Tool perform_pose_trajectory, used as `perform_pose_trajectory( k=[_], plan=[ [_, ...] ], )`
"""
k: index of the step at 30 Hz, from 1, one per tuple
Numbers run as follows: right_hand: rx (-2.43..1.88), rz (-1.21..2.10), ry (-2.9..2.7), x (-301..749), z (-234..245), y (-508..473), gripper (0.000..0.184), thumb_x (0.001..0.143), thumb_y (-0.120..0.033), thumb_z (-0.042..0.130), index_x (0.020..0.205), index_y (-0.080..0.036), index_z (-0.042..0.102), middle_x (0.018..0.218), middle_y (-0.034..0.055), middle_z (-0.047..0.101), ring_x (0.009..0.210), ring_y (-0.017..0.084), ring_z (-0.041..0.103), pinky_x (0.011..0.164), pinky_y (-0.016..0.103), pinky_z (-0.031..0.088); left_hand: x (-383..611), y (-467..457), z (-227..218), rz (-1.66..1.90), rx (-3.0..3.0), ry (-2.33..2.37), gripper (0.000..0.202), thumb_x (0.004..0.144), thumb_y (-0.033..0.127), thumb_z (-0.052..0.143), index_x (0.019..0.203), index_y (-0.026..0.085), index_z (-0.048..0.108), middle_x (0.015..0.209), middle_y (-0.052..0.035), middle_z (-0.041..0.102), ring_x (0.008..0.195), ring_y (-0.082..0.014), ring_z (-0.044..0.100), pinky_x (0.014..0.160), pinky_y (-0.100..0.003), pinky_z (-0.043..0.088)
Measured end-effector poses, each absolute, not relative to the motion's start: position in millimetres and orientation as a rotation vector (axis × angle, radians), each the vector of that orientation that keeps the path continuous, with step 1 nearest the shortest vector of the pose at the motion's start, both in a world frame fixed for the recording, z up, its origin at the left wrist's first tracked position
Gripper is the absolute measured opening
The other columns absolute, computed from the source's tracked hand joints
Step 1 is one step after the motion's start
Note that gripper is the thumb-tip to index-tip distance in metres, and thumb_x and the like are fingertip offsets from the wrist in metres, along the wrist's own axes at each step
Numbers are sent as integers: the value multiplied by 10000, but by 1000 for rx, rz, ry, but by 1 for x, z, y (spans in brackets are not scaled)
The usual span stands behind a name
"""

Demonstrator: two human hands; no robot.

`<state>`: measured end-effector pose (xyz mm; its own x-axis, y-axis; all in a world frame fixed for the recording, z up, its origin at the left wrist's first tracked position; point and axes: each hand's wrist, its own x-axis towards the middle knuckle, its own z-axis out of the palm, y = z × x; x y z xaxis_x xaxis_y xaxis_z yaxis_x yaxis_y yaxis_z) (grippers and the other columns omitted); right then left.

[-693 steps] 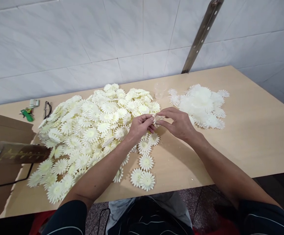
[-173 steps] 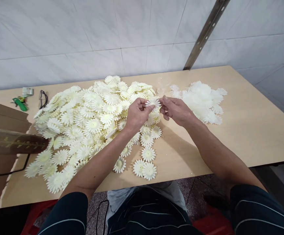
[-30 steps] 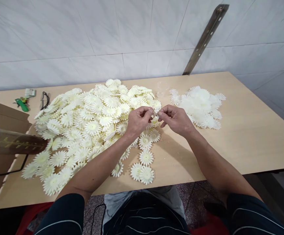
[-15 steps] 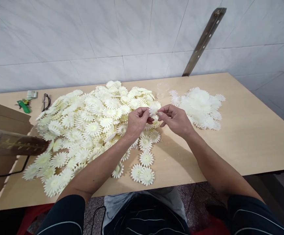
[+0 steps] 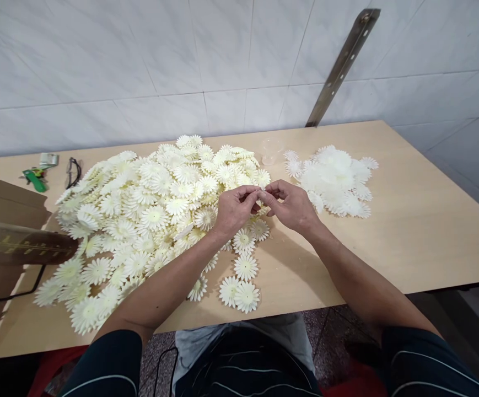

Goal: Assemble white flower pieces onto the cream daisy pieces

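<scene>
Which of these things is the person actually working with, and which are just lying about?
In hand: left hand and right hand pinching one small flower; cream flower heap beside them; white flower heap.
Lying about: eyeglasses, green tool, clear cup, metal strip on the wall.

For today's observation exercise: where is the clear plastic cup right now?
Head view, right of centre: the clear cup stands far back on the table, between the cream flower heap and white pile.

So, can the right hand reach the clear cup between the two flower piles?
Probably yes: the clear cup stands beyond the right hand, with bare table between. However, it and the left hand pinch a small white piece.
</scene>
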<state>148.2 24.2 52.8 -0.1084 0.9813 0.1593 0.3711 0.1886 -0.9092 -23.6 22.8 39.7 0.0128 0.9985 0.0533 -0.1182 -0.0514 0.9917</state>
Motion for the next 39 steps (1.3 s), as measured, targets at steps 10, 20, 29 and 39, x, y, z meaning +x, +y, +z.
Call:
perform_pose_trajectory(
  k=[10,20,29,39],
  plan=[
    [-1389,871,-1602,155,53,27,346,910,-545,792,820,-232,675,794,52,728,701,232,757,556,347,660,-28,24,41,1389,1267,1242,127,953,306,796,880,210,759,662,31,691,548,-118,670,553,-222,534],
    [-1338,1116,-1505,178,63,41,412,874,-566,866,801,-199,694,746,62,731,657,193,734,598,347,662,-39,34,46,1533,1177,1342,179,1063,209,635,889,246,613,612,60,538,491,-107,551,519,-242,430],
    [-1149,1360,-1423,191,70,46,587,666,-728,1001,828,-202,797,814,59,724,738,192,700,595,342,648,-33,31,45,1457,1147,1224,135,984,252,742,868,213,685,693,27,656,503,-84,585,504,-223,486],
    [-1146,1440,-1359,180,65,43,643,626,-748,1025,816,-184,784,863,77,783,646,127,636,534,266,591,-34,26,45,1282,1379,1211,222,887,223,734,1097,211,805,574,83,586,458,-90,537,474,-213,423]
  ],
)
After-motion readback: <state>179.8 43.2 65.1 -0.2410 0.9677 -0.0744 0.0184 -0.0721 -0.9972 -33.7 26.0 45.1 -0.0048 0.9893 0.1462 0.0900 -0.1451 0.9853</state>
